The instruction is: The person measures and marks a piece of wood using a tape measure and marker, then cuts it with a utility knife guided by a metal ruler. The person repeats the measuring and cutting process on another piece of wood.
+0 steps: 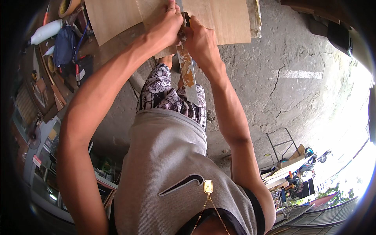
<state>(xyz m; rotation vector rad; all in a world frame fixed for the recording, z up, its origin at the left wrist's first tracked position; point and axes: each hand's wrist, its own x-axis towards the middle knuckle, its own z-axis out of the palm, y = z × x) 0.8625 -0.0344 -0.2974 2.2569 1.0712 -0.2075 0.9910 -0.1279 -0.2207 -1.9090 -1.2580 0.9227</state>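
Observation:
A long metal straightedge (186,66) with worn, rust-brown patches lies across a thin plywood sheet (223,23) and juts over its near edge toward my legs. My left hand (168,27) is closed on the straightedge, with its fingers reaching toward the top of the view. Close beside it, my right hand (201,37) is closed around a small black-and-yellow tool (187,18) that looks like a utility knife, held against the straightedge. The tool's tip and part of the left fingers are hidden.
At the left, a brown workbench (88,55) carries a white bottle (46,32), a dark blue cloth item (64,46) and several hand tools. Cracked concrete floor (266,70) lies to the right. A metal frame (282,143) and a motorbike (313,154) stand farther off.

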